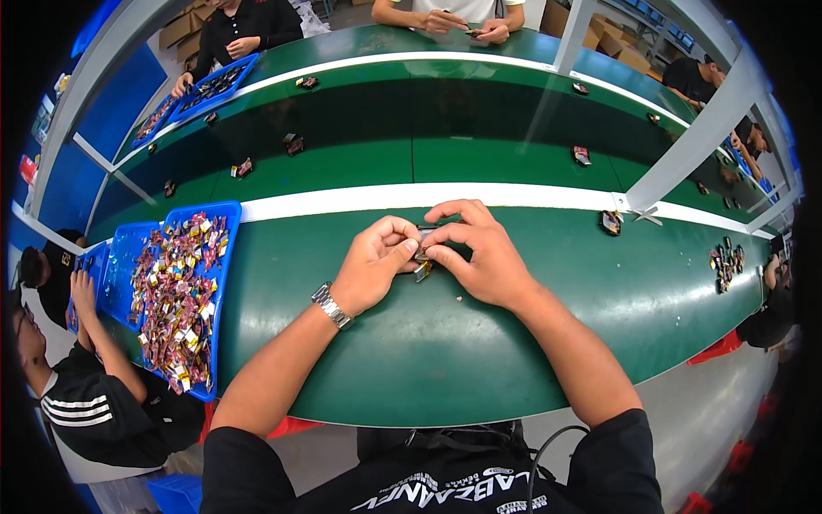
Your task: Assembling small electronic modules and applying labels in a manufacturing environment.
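Observation:
My left hand [374, 264] and my right hand [476, 250] meet over the green table [445, 343], fingertips pinched together on a small dark and metallic part [423, 267] with a yellowish tab hanging below. A metal watch is on my left wrist. Most of the small part is hidden by my fingers.
A blue tray [224, 257] heaped with several small colourful parts lies at my left. Finished pieces [611, 222] sit scattered on the green conveyor belt [428, 146] beyond a white stripe. Other people work at the left, far side and right. A grey frame post [702, 137] rises at right.

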The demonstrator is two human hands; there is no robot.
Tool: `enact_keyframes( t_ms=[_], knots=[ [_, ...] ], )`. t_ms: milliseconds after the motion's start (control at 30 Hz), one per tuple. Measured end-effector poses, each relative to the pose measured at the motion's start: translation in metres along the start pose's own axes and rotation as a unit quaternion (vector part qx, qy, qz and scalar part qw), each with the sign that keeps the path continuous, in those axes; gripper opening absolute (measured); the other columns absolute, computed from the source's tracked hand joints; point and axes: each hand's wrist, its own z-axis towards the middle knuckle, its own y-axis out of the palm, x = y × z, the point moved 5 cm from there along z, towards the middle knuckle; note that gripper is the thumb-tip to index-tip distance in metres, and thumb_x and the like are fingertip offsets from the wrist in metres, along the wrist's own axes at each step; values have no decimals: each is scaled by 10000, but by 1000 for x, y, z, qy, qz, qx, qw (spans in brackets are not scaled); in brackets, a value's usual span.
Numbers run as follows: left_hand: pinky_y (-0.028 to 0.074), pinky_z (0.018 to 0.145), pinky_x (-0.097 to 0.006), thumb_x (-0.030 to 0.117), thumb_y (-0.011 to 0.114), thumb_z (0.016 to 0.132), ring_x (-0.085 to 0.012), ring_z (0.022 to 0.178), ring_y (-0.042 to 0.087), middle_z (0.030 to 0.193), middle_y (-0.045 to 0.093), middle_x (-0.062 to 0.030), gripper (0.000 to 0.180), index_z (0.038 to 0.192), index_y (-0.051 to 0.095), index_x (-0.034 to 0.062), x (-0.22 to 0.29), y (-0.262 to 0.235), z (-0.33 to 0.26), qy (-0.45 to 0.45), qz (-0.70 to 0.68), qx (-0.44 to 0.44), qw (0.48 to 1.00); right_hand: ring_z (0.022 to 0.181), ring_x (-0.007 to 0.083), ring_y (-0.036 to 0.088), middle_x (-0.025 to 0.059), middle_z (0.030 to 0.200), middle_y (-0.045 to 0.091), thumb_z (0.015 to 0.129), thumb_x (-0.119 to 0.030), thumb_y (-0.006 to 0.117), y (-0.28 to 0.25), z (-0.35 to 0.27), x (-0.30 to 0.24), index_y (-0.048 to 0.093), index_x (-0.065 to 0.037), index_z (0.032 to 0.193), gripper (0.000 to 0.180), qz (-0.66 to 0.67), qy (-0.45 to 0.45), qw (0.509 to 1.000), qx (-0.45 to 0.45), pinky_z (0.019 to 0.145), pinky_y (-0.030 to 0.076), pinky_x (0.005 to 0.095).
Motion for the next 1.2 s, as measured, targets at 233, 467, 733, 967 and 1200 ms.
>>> enact_keyframes(
  t_ms=[233,467,733,967,1200],
  knots=[
    [536,818,-260,52,504,994,-120,1005,614,1160,624,-97,257,1247,496,9,4,6,3,23,1,16,1000,1110,298,529,96,1148,595,834,-114,691,4,-5,0,711,-40,901,102,-51,0,997,51,929,463,388],
    [510,764,-216,108,562,973,-86,973,612,1179,635,-67,267,1225,505,39,-5,-9,-2,24,8,50,998,1133,301,518,88,1154,590,857,-123,663,22,-6,5,685,-53,910,90,-9,-25,997,78,963,451,379],
    [537,791,-261,34,480,973,-145,976,634,1153,635,-115,312,1282,469,-6,-2,4,4,25,-44,41,998,1137,292,507,99,1190,559,879,-144,643,19,-13,12,665,-27,911,123,23,28,996,82,946,455,380],
    [524,773,-243,113,540,979,-144,987,628,1175,624,-109,305,1262,467,24,-8,-9,5,34,-29,24,999,1146,283,490,95,1181,546,856,-120,653,23,-7,10,670,-25,855,96,67,15,994,84,941,454,372],
    [556,818,-272,34,468,986,-169,1022,641,1191,624,-133,282,1266,448,9,-7,-1,5,40,-51,34,997,1133,270,483,89,1165,532,836,-100,658,17,-13,9,681,-29,848,76,91,34,992,82,938,451,369]
  ],
)
